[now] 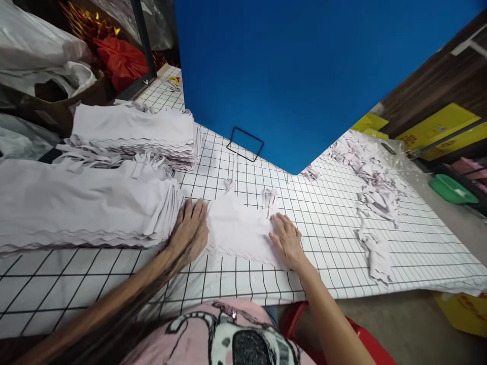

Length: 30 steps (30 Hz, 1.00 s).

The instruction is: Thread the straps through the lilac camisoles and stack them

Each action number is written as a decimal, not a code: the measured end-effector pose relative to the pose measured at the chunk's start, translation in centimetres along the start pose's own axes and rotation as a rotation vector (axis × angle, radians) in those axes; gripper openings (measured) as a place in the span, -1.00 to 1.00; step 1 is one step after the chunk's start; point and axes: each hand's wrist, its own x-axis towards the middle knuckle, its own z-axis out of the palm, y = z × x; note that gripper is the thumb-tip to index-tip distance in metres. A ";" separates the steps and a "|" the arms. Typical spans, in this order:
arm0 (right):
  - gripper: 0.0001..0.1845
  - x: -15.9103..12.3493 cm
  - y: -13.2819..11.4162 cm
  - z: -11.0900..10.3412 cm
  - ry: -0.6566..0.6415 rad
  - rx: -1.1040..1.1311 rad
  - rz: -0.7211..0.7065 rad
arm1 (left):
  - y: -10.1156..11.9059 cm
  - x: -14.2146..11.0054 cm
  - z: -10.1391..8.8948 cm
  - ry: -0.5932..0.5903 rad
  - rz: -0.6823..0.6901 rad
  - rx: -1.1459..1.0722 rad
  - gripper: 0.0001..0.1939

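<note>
Step (judged): smoothing pale garment [239, 228] flat | Left hand [192, 228], right hand [288, 241]: fingers extended, gripping nothing | Garment: on gridded surface [327, 248], between them | Next move: probably calls for squared edges | Obscured: far surface, behind blue panel [289, 76]; left palm's contact unclear.

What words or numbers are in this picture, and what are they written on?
No word or number is clear enough to read.
Yellow box on the right: red marks, too blurred to read.
Yellow item in the lower right corner: red marks, also too blurred.
Green container: a small pale patch, too small to tell if it says anything.
White cloth piece in the middle: no writing shows.
</note>
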 end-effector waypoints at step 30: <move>-0.55 11.1 -6.3 -9.2 -0.642 1.160 -0.513 | 2.9 5.2 2.5 -0.040 0.429 -0.195 -0.48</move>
